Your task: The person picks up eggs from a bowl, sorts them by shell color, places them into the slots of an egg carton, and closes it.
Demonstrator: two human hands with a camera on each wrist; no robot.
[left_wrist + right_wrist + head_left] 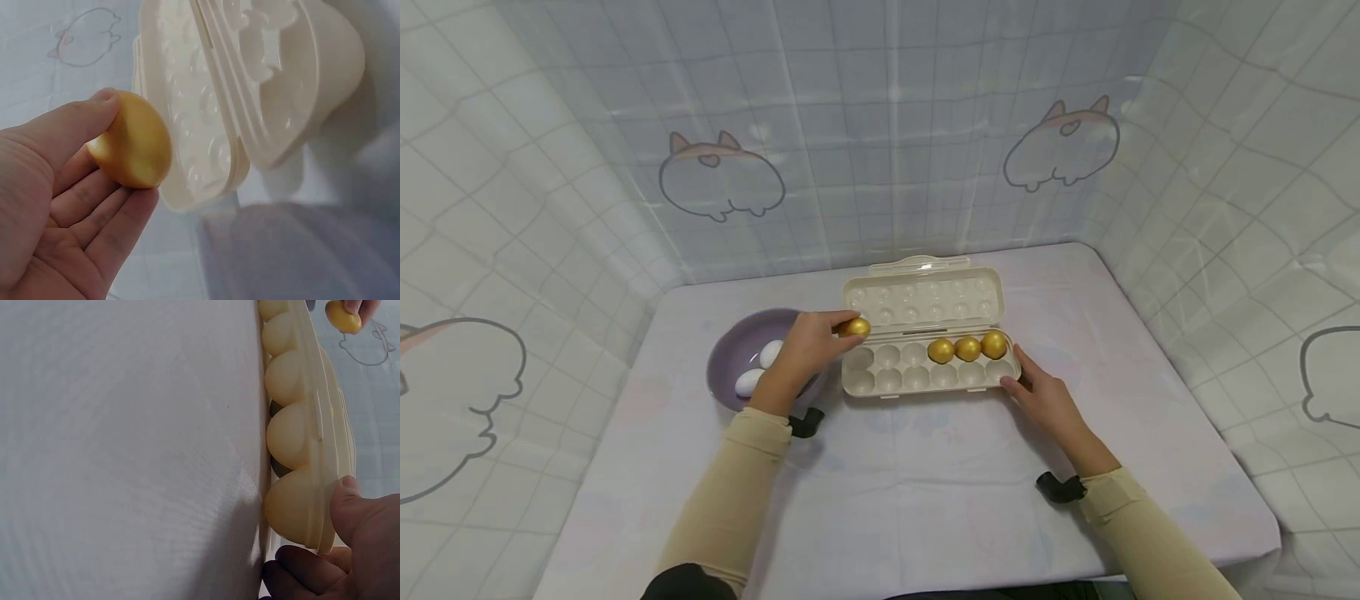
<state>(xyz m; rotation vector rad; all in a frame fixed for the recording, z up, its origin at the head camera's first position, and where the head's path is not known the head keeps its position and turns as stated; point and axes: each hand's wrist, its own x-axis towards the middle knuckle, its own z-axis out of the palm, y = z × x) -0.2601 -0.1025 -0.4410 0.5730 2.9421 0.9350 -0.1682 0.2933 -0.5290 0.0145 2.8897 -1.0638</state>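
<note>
A golden egg (859, 327) is pinched between the thumb and fingers of my left hand (805, 346), held up over the left end of an egg carton (928, 392). In the left wrist view the egg (134, 142) shows whole, off the carton. Cream-coloured plastic, the carton lies with its lid (997, 292) folded back. Three golden eggs (967, 348) sit side by side toward the right of its back row; the other cups I can see hold nothing. My right hand (1048, 404) grips the carton's right end, thumb on the rim (325, 512) and fingers curled below.
Left of the carton stands a purple bowl (721, 346) with white eggs (749, 382) in it, partly hidden by my left hand and forearm. A pale cloth covers the table (917, 500). Curtains with a grid pattern (865, 167) hang behind and at both sides.
</note>
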